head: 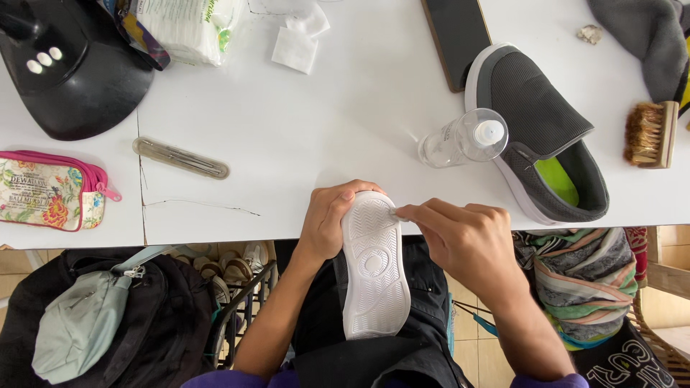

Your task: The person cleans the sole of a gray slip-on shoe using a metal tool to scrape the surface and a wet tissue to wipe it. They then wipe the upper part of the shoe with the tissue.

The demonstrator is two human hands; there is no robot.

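Note:
A shoe (pixel 374 269) with a white ribbed sole lies sole-up over my lap at the table's front edge. My left hand (pixel 327 219) grips its toe end from the left. My right hand (pixel 467 241) is closed, its fingertips pinching something small and pale against the sole's upper right edge; what it pinches is too small to tell. The matching grey slip-on shoe (pixel 535 122) with a green insole lies on the white table (pixel 302 129) at the right. A small clear plastic bottle (pixel 463 140) lies on its side next to that shoe.
On the table: a wooden brush (pixel 650 135) at right, a grey cloth (pixel 650 43), a dark phone (pixel 456 39), white cotton pads (pixel 296 47), a metal tool (pixel 180 158), a floral pouch (pixel 50 190), a black lamp base (pixel 79 72). A black backpack (pixel 108 323) sits below left.

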